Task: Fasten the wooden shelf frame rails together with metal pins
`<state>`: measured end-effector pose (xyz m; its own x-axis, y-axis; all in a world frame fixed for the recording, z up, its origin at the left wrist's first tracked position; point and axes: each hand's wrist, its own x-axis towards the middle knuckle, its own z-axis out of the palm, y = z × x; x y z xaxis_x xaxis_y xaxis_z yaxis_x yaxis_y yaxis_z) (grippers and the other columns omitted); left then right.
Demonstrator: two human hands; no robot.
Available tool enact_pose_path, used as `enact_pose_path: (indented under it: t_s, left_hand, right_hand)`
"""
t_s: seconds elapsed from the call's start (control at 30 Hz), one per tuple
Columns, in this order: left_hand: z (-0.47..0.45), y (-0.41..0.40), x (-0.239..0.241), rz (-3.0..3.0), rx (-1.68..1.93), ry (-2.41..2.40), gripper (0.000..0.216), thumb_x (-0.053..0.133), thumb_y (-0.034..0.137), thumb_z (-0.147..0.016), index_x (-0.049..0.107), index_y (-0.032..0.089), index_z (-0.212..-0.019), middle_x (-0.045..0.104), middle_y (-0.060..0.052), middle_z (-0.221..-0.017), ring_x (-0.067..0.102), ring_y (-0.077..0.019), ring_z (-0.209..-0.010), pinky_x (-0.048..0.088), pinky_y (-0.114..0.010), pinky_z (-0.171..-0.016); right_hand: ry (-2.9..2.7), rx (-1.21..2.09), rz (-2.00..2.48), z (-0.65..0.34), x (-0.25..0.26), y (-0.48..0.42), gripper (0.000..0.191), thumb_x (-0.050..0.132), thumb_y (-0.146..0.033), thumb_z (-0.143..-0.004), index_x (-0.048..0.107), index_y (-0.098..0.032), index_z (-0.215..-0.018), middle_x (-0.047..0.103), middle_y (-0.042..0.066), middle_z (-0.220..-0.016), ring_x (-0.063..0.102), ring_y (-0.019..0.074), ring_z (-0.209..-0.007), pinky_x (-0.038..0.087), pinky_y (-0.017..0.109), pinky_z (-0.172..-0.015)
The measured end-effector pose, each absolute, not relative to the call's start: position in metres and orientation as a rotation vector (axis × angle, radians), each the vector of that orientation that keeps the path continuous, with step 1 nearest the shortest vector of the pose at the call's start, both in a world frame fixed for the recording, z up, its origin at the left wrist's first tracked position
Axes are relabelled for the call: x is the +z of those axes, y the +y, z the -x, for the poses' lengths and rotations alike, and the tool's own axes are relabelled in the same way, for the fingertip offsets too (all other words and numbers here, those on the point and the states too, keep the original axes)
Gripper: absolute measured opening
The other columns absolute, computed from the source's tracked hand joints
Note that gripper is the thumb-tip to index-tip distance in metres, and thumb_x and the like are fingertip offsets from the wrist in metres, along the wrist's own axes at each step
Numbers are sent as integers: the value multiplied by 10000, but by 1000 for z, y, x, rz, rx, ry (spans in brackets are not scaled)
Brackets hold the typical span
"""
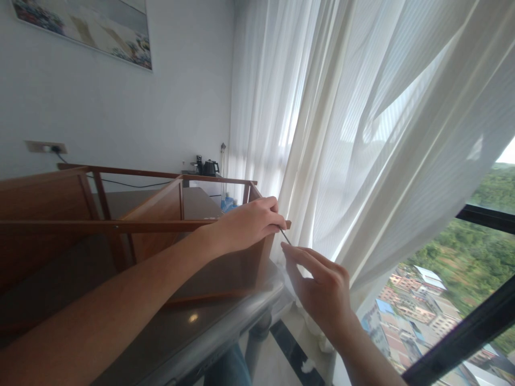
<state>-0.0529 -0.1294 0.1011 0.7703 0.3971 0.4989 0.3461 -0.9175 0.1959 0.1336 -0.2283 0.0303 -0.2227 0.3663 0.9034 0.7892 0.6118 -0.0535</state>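
Note:
A wooden rack (148, 227) lies on its side on a dark, glossy tabletop. My left hand (253, 222) is closed at the right end of its near rail, fingers curled down over the wood. From under those fingertips a thin, dark hex key (285, 236) slants down to the right. Its lower end is pinched between the thumb and fingers of my right hand (319, 281), just in front of the rack. The key's upper end, and where it meets the rail, are hidden by my left fingers.
A sheer white curtain (341, 134) hangs close on the right, beside a window with a dark frame (483, 214). The silvery table edge (241, 316) runs below my hands. Behind the rack stands a black kettle (210, 167); a socket (46, 147) with a plugged cord is at left.

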Motion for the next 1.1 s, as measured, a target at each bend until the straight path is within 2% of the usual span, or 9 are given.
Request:
enact_pose_path:
  t_s: [0.1,0.17,0.23,0.33,0.4,0.6,0.7,0.87,1.1]
  left_hand:
    - [53,-131,101,-2852,833,617,324,468,348,-1052,761,218,-1102,605,-61,-1066,625,-157,-869,491,-310,-777]
    - [53,-131,100,-2856,836,622,317,474,346,-1048,762,222,-1097,602,-60,-1062,624,-159,-874,491,-317,-793]
    - [53,-130,100,-2863,838,617,316,475,347,-1047,763,225,-1090,599,-61,-1053,621,-162,-877,490,-323,-805]
    - [54,-129,100,-2861,835,615,323,468,348,-1049,766,224,-1061,597,-59,-1034,615,-161,-865,487,-320,-794]
    - [54,-129,100,-2860,837,621,313,473,341,-1048,763,224,-1056,594,-54,-1022,611,-157,-854,483,-314,-769]
    - [52,-130,100,-2885,863,599,261,515,289,-1036,761,202,-1050,600,-45,-1029,626,-149,-875,489,-308,-794]
    - [51,-130,100,-2912,880,600,247,534,278,-1028,762,187,-1004,603,-46,-1019,620,-147,-857,484,-301,-761]
    - [46,-128,100,-2898,937,577,217,581,255,-1001,757,163,-915,599,-46,-995,601,-137,-828,469,-290,-732]
    - [35,-121,95,-2946,1022,612,108,701,188,-908,677,144,-812,587,-16,-909,569,-132,-797,427,-275,-676]
  right_hand:
    - [-1805,-536,892,-129,30,-226,185,678,-127,-909,776,-206,-1045,809,49,-952,787,189,-825,685,301,-718]
    - [-1805,-601,870,-129,27,-224,191,680,-116,-914,774,-213,-1050,807,51,-971,787,200,-870,686,315,-765]
    - [-1797,-659,880,-131,23,-222,321,651,-83,-933,731,-235,-1204,804,43,-1003,784,196,-893,681,310,-787]
    - [-1805,-698,904,-137,19,-219,578,603,-35,-951,539,-278,-1472,790,39,-1101,778,183,-926,671,301,-812]
    - [-1838,-696,903,-140,19,-220,641,586,-13,-953,467,-276,-1525,775,52,-1162,770,183,-970,666,308,-841]
    - [-1938,-679,878,-142,27,-226,444,555,44,-927,654,-173,-1302,779,92,-1131,736,206,-1098,657,347,-914]
    - [-1898,-679,884,-141,30,-229,366,585,33,-920,690,-155,-1216,791,84,-1077,754,190,-1027,659,310,-866]
    - [-1695,-599,958,-141,25,-238,234,655,-48,-918,738,-206,-1069,806,12,-956,777,150,-846,638,247,-761]
    - [-1654,-461,1045,-149,8,-245,198,652,-100,-933,745,-224,-1056,805,-16,-956,774,127,-849,607,208,-782]
